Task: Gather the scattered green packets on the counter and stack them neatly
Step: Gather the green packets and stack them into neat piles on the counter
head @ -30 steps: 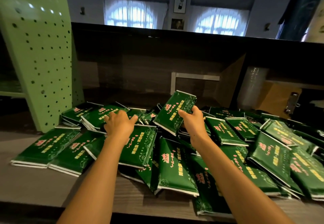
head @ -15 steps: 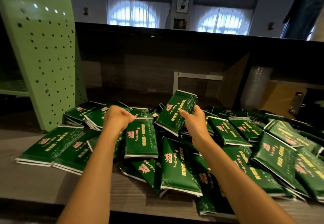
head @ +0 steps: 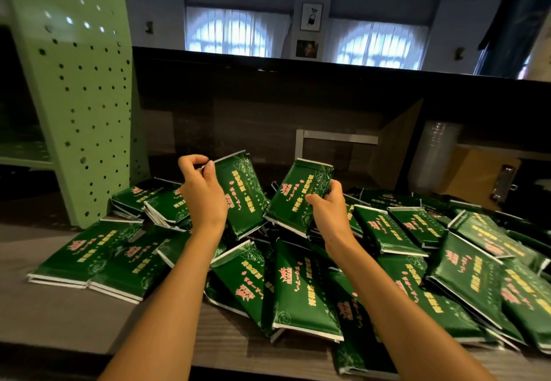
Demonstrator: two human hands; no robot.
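Left hand (head: 200,194) pinches a raised green packet (head: 243,201); right hand (head: 328,209) grips a second packet (head: 296,194) above the heap (head: 301,294) reaching the counter (head: 56,321)'s right edge.

Dim interior, backlit by bright arched windows (head: 235,33); wide-angle bending at edges

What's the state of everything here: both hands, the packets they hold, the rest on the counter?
left hand: pinching the top corner of a green packet
left-held packet: lifted above the pile, tilted
right hand: gripping the side of another green packet
right-held packet: raised, tilted
loose packets: lying overlapped and askew, not stacked
counter: partly covered by packets
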